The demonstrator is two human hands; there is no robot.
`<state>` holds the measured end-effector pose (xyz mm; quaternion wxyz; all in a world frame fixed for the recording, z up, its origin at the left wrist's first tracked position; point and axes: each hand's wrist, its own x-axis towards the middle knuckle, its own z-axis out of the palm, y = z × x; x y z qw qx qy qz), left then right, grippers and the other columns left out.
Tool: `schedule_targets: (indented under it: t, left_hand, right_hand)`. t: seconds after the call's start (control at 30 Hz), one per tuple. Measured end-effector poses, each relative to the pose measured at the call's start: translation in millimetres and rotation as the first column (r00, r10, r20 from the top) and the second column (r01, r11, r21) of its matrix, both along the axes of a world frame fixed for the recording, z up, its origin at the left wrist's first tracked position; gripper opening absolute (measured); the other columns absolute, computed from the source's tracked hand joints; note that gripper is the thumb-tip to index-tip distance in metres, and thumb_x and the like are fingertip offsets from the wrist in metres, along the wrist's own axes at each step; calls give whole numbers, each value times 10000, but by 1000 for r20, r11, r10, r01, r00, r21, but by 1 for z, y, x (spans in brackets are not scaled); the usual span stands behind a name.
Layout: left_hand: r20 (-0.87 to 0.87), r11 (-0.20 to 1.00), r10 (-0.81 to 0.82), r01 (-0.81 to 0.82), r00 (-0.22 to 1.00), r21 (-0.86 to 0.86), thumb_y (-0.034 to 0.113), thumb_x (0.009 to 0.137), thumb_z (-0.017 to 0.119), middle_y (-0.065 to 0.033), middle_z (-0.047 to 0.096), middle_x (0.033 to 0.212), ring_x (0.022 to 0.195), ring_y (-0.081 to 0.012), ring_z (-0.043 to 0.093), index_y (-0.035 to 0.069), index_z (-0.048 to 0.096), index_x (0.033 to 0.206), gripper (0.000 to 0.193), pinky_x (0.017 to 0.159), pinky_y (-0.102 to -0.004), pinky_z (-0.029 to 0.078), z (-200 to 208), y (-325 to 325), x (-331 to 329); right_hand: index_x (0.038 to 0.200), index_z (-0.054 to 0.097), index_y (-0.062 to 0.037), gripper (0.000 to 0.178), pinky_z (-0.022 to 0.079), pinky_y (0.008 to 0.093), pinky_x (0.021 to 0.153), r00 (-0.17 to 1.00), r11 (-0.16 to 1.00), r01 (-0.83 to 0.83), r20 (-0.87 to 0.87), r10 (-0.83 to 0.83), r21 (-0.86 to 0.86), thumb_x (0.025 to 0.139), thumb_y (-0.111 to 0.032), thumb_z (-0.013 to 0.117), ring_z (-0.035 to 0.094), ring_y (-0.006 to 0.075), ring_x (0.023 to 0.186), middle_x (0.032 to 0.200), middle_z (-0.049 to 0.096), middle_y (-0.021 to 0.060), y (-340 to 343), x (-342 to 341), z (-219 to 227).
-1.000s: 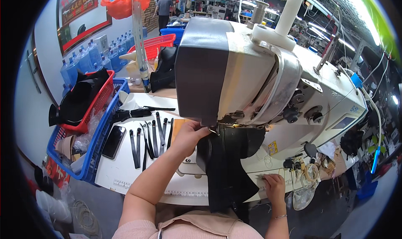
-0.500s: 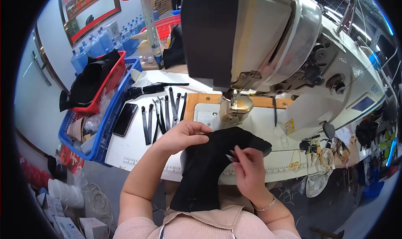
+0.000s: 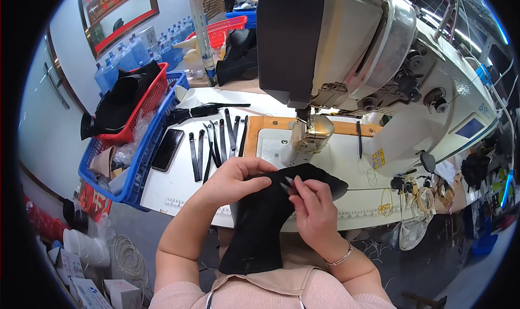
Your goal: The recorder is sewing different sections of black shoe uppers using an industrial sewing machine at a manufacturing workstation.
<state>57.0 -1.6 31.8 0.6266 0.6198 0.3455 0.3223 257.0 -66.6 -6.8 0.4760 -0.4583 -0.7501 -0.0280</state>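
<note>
A black boot-shaped upper (image 3: pixel 255 230) of soft material hangs from the sewing table's front edge down to my lap, its toe part turned to the right. At its upper left edge, my left hand (image 3: pixel 238 180) pinches the material between thumb and fingers. Over the upper's middle, my right hand (image 3: pixel 317 211) is closed round small thread snips (image 3: pixel 287 184); only their pointed silvery tips show, near the black material. Just beyond the upper stands the metal post (image 3: pixel 311 135) of the sewing machine (image 3: pixel 346 49), under its needle area.
Several black straps with small fittings (image 3: pixel 220 141) lie left of the post, beside a phone (image 3: pixel 168 150). A blue crate (image 3: pixel 135 187) with a red basket (image 3: pixel 162 81) stands at the left edge. Thread loops and tools (image 3: pixel 422 201) hang at the right.
My right hand with the snips has moved left and up, closer to my left hand. The left hand keeps its pinch on the upper. The whole view has shifted slightly.
</note>
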Motion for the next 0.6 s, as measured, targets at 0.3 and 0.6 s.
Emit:
schedule_targets:
  t: [0.3, 0.6]
  left_hand:
    - [90, 998, 17, -12, 996, -56, 21, 863, 593, -53, 668, 955, 860, -72, 612, -43, 597, 1119, 264, 789, -212, 488, -9, 3, -5]
    - [64, 999, 12, -9, 998, -53, 26, 864, 591, -48, 668, 947, 852, -71, 612, -34, 601, 1111, 255, 778, -212, 493, -7, 2, -3]
  right_hand:
    - [1101, 634, -44, 301, 508, 310, 572, 984, 998, -67, -165, 70, 21, 804, -48, 686, 596, 229, 723, 927, 557, 85, -1, 8, -7]
    - [1065, 633, -36, 308, 494, 285, 537, 987, 998, -58, 152, 55, 17, 777, -104, 716, 596, 196, 650, 918, 557, 60, -1, -2, 15]
